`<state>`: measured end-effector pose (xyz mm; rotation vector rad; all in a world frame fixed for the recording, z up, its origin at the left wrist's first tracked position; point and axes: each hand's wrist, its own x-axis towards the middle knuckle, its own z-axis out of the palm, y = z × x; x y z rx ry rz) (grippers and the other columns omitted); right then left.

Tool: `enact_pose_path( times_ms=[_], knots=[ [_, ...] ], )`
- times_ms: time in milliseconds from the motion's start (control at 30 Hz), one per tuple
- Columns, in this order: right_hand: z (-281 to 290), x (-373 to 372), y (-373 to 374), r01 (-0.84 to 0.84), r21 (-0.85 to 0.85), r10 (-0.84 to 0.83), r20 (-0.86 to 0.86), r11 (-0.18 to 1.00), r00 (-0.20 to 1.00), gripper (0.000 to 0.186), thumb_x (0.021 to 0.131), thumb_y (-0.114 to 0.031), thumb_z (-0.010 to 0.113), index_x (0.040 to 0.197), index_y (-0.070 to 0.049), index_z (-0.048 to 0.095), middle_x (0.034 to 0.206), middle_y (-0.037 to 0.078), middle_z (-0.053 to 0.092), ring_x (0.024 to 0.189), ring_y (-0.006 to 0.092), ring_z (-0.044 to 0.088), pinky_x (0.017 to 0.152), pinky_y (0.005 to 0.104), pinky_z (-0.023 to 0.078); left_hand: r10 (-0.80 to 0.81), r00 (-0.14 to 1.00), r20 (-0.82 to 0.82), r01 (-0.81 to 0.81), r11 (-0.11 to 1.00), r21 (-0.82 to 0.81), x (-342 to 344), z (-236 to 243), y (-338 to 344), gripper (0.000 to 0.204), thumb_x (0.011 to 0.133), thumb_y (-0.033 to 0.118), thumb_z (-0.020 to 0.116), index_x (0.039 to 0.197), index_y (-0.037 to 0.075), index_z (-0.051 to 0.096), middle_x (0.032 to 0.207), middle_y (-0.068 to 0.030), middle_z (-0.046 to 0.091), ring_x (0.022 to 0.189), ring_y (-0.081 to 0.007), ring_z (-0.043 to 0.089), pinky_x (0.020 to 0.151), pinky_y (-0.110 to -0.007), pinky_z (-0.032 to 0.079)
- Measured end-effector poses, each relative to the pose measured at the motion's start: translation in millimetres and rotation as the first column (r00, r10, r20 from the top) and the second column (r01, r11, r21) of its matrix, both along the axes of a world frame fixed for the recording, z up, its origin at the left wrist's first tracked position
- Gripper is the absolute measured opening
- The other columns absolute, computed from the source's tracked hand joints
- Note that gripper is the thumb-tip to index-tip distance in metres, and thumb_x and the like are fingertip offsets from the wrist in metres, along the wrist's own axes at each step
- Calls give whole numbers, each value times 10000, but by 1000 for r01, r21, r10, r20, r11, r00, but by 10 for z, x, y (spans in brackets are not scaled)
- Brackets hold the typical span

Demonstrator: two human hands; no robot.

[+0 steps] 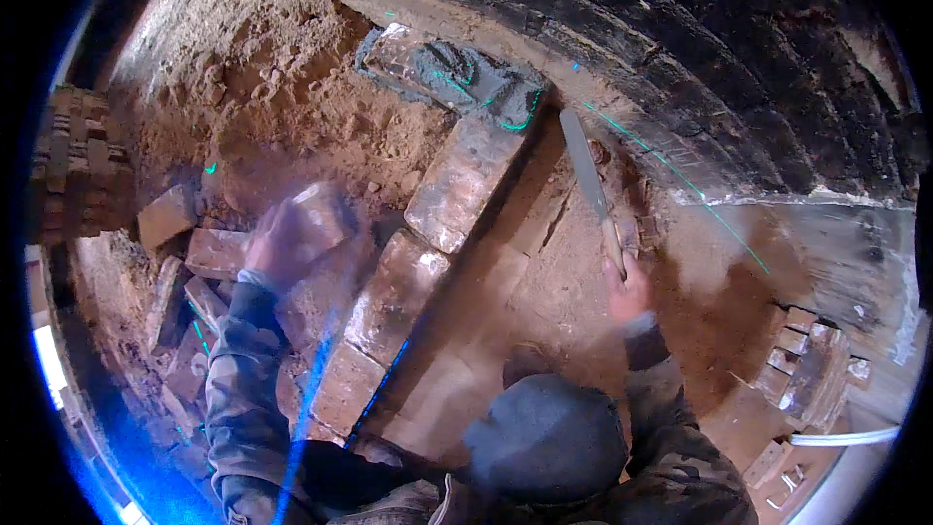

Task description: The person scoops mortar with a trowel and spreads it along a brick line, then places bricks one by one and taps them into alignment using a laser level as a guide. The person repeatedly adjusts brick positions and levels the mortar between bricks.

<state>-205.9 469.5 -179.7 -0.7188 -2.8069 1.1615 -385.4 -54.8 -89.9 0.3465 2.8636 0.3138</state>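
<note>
Left hand (277,248), motion-blurred, has its fingers bent around 1 loose brick (323,212); the brick smears with the hand, so it reads as held, but exact finger spread can't be told. Brick sits at the far right side of that hand; its long axis is too blurred to call.

Key relation: mortar bed (466,78) lies ahead and to the right of the left fingers, well apart, across bare soil (292,126). It tops the far end of the brick row (400,287), whose 3 bare bricks run end to end from near the body up and right. The mortared end turns left from there, so its long axis crosses the row's.

Right hand (630,292) has fingers wrapped narrow around the handle of 1 trowel (586,160). Blade is long and slim, pointing away and slightly left, tip just beside the mortar bed's right end; contact can't be confirmed. Left hand is clearly nearer the loose brick; the trowel tip is nearest the mortar.

Brick pile (216,253) lies just left of the left hand, pieces at mixed angles. Dark wall (680,58) curves beyond the mortar.
</note>
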Motion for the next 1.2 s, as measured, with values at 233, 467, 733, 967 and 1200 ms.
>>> enact_pose_path(
  times_ms=[233,467,733,967,1200],
  knots=[
    [61,-229,-68,-62,76,69,-95,995,993,302,940,-234,624,1145,-12,634,793,189,653,671,288,620,648,397,490,132,991,17,-128,982,-138,297,-538,-698,887,747,307,702,1502,69,302,1494,-207,396,1370,-395,392,1130,-538,307],
    [-71,252,-516,86,-33,-86,-26,996,996,248,951,-262,616,922,-17,648,652,101,580,582,174,547,559,346,443,244,968,-62,-250,960,-124,80,-617,-500,881,776,348,689,1516,92,285,1486,-190,411,1370,-378,397,1128,-537,313],
    [-88,815,-933,284,-88,-278,67,955,958,280,908,-248,675,721,-60,587,565,-8,504,503,99,478,446,320,379,374,928,-10,-371,917,-144,25,-761,-328,837,796,396,688,1485,85,329,1478,-185,425,1355,-379,414,1107,-559,325],
    [-583,1126,-98,154,118,-175,192,981,966,317,828,-376,756,816,-71,673,672,0,590,600,123,554,501,312,440,184,979,-87,-169,973,156,181,-473,-617,783,760,320,784,1406,43,439,1489,-199,417,1366,-399,398,1126,-490,338],
    [1556,1194,-677,121,-170,4,593,978,805,335,891,-371,683,814,-47,644,622,41,599,471,185,554,480,380,448,115,980,163,-175,889,423,2126,1233,-1051,576,788,310,758,1240,1,581,1250,-266,586,1133,-434,576,963,-467,478]
  ],
)
